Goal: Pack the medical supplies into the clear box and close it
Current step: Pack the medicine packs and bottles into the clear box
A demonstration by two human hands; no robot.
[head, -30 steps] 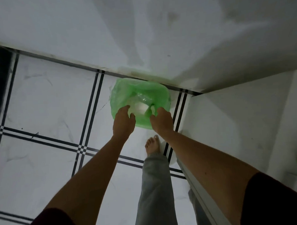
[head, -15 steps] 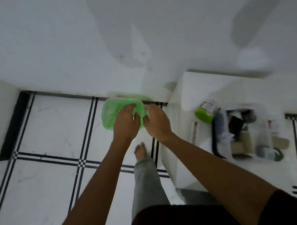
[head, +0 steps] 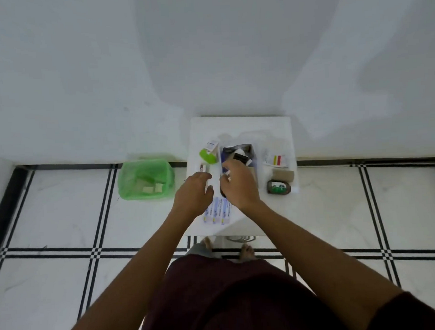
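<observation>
A small white table (head: 239, 125) stands against the wall with the supplies on it. The clear box (head: 253, 150) sits in the middle, holding dark packets. To its left are a green-capped bottle (head: 208, 154) and a small carton (head: 204, 167). Blue-printed packet strips (head: 218, 213) lie at the table's front. A red-and-yellow sachet (head: 277, 159), a brown cardboard piece (head: 283, 175) and a dark oval item (head: 278, 187) lie to the right. My left hand (head: 193, 194) hovers flat, empty, near the carton. My right hand (head: 238, 185) curls over the box's front edge; its fingertips are blurred.
A bin lined with a green bag (head: 127, 180) stands on the tiled floor left of the table, with pale scraps inside. The white wall runs behind the table. My bare feet (head: 246, 252) are at the table's front edge.
Both hands left the green bin bag and came right, over the table. The view swung from the bin to the table with the supplies.
</observation>
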